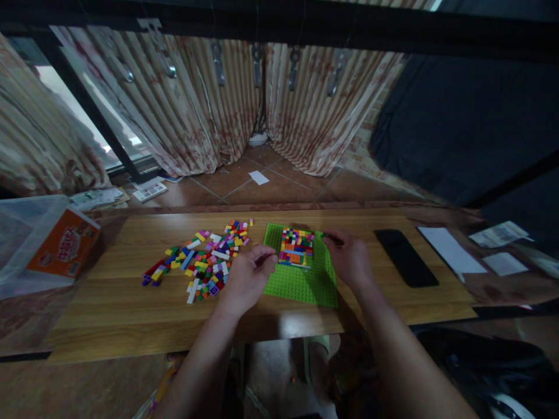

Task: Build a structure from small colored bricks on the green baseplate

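A bright green studded baseplate (301,288) lies on the wooden table, with a block of multicoloured toy bricks (297,247) built up on its far middle part. My left hand (250,272) is over the plate's left edge, thumb and fingers closed together beside the built block. Whatever those fingertips may hold is too small to make out. Over the right edge of the plate, my right hand (349,255) has its fingers curled in, the tips near the far right corner. Any piece between them cannot be made out. Left of the plate spreads a pile of loose bricks (203,262).
A black phone-like slab (406,258) lies right of the plate, with white paper (452,250) beyond it. At the left stands a clear plastic bin (35,233) with an orange label. The table's front edge (279,334) runs below my forearms. Curtains hang behind.
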Demonstrator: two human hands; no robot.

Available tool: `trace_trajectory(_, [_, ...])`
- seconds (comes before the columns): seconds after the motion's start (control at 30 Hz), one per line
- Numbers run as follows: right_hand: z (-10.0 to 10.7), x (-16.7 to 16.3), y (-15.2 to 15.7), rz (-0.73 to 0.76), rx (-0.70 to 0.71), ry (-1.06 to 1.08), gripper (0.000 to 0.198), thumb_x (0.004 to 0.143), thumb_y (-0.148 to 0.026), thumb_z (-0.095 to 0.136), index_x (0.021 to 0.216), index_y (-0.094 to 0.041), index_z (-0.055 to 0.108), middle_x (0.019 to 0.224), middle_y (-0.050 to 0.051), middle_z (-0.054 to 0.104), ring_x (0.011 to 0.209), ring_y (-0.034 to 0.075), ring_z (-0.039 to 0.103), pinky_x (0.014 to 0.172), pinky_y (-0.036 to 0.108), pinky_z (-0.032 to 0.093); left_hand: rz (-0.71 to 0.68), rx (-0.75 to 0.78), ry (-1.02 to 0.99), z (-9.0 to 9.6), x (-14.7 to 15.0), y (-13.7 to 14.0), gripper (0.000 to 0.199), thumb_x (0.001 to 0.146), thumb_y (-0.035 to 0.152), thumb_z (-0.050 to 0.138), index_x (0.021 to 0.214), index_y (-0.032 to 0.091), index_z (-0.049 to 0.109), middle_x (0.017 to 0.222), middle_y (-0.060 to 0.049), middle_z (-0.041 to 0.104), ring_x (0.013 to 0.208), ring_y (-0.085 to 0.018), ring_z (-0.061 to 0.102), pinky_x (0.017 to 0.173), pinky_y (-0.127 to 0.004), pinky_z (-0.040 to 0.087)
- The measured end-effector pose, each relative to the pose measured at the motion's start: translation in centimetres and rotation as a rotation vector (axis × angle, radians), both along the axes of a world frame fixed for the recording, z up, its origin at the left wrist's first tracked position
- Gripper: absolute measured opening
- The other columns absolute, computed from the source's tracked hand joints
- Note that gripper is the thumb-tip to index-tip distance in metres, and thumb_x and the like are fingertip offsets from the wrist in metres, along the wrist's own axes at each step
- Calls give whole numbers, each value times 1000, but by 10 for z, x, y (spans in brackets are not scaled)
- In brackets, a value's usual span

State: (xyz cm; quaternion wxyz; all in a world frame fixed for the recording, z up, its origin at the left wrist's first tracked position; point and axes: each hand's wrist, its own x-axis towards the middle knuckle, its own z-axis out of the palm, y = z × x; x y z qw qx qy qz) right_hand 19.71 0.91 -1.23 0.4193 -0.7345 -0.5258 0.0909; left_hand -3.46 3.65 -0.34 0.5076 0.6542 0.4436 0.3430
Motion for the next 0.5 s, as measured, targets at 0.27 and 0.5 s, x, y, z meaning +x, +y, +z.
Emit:
trace_trajectory(0.27, [-1,-8,1,52,11,-8,23,80,-27,55,87,-17,74,86,9,73,76,21,67,70,33,51,-14,13,5,-6,-1,1,17,82,30,60,90,17,68,77,-1,66,68,-15,63,64,-27,50])
trace_trajectory(0.5, [-1,-19,0,134,5,-13,20,81,-27,54,85,-19,72,89,7,73,79,20,66,75,33,50,-16,45,29,-8,-4,1,17,83,31,59,90,18,68,76,0,66,67,-14,63,63,-26,49])
